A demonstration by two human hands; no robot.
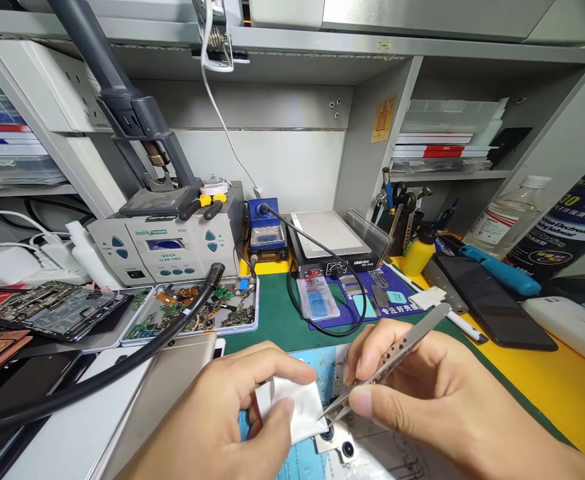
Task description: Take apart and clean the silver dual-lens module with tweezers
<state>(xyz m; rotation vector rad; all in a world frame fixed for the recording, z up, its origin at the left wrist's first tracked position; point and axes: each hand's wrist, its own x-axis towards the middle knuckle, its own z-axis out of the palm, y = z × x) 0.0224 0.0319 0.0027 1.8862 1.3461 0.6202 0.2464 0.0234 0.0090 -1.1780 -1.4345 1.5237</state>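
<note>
My left hand (232, 417) pinches a white piece of folded paper or cloth (305, 403) between thumb and fingers. A bit of something blue shows behind that thumb. My right hand (435, 393) is closed round metal tweezers (402, 350) with holes along the arms. Their tips point down and left, at the lower right edge of the white piece; whether they touch it I cannot tell. Just under the tips is a small silver plate with dark round lenses (341, 445), like a phone camera part. Below it lies a blue and white printed sheet (302, 463).
Behind my hands are a tray of circuit boards (255, 313), a hot air station (172, 247) and a flat heating plate (332, 233). A black hose (137, 367) crosses the left side over several devices. At right lie a black phone (492, 300) and bottles (502, 217).
</note>
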